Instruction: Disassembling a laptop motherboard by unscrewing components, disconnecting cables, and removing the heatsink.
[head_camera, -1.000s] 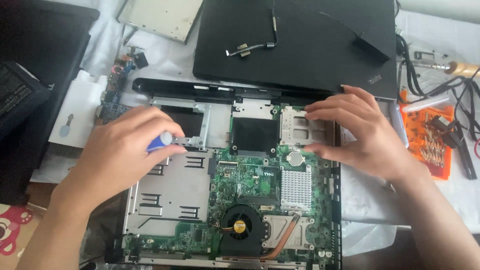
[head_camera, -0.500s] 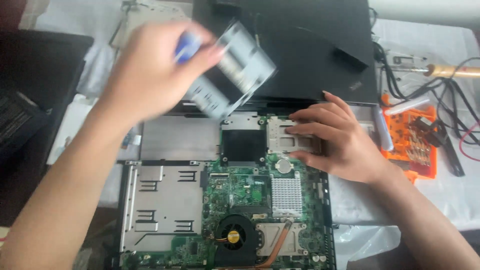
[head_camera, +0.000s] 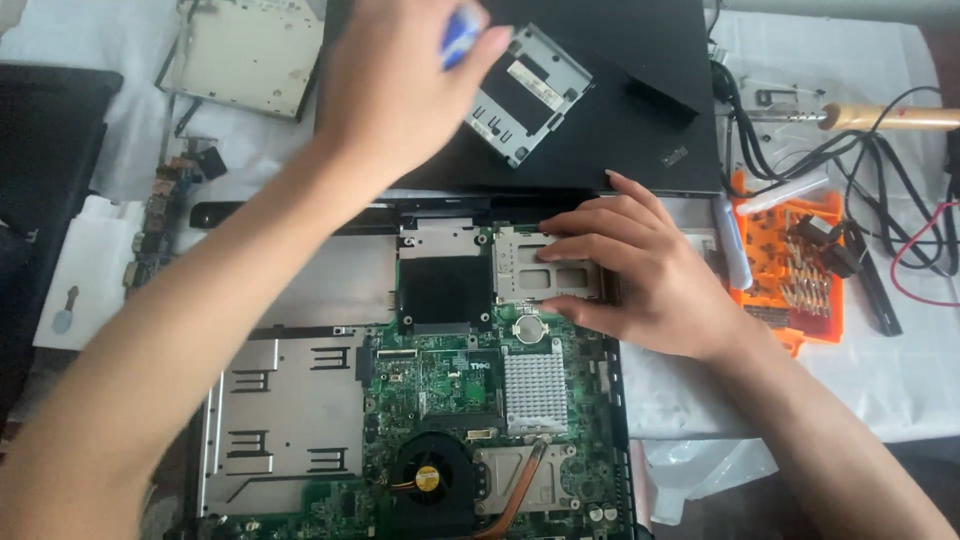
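A: Left hand (head_camera: 400, 90) is gripping a blue-handled tool (head_camera: 460, 28) and the metal bracket (head_camera: 525, 95), holding both over the far black lid (head_camera: 600, 150).

B: Right hand (head_camera: 640, 265) is lying flat, fingers spread, steadying the opened laptop base (head_camera: 440, 400).

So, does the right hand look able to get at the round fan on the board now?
Probably yes. The right hand rests on the metal slot plate, holding nothing, and the fan lies uncovered lower on the board.
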